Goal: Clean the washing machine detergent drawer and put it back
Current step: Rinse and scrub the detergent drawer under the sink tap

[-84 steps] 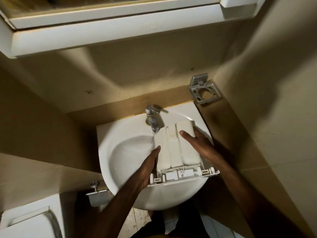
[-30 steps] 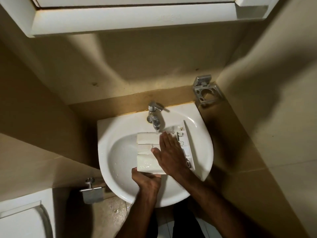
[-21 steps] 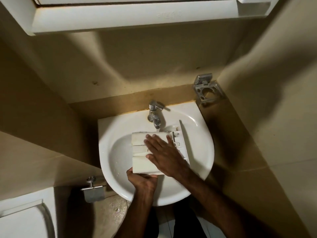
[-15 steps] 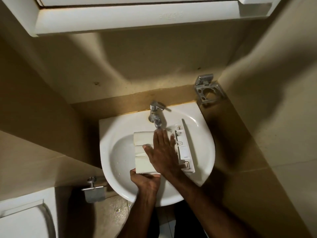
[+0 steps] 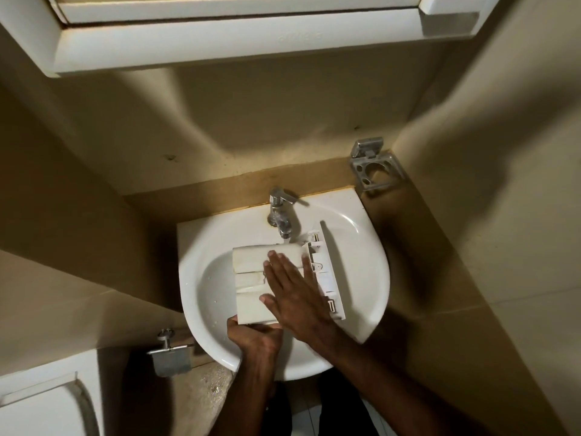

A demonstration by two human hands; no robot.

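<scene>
Drawer (image 5: 251, 262) upside down over sink (image 5: 361, 278), long axis 3–9, front panel at 3. Left hand (image 5: 254, 336) grips its 6 edge, right hand (image 5: 292, 294) flat on top.

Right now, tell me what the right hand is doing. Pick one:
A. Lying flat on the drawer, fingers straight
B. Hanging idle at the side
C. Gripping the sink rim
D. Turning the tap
A: the right hand lies flat with straight fingers on the drawer, which sits over the sink below the tap, while the left hand grips the drawer's near edge.
</scene>
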